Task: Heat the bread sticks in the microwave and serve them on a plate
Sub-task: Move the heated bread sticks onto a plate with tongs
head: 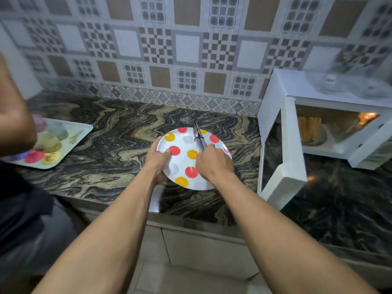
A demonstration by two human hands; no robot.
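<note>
**Plate and tongs in hand, bread sticks in the microwave**

A dark, marbled surface (118, 145) runs along a tiled wall. At its right end stands a white microwave (297, 85) with its door (282, 183) swung wide open toward the camera and the inside lit. At the left end lies a pale tray (82, 132) carrying several round, coloured items that are too blurred to identify, and a second person's arm (14, 124) reaches over it.

Between the two, near the front edge of the surface, is a white plate (184, 160) with red, yellow and grey dots. The left hand (156, 164) grips the plate's left rim, thumb on top and fingers curled underneath. The right hand (214, 164) is over the plate's right side, fingers wrapped around the handle of metal tongs (198, 136). The tongs' tips point toward the wall and lie close together.

The bread sticks (309, 126) are inside the microwave, on a dish (314, 139) at the left of the cavity, well apart from the plate.
</note>
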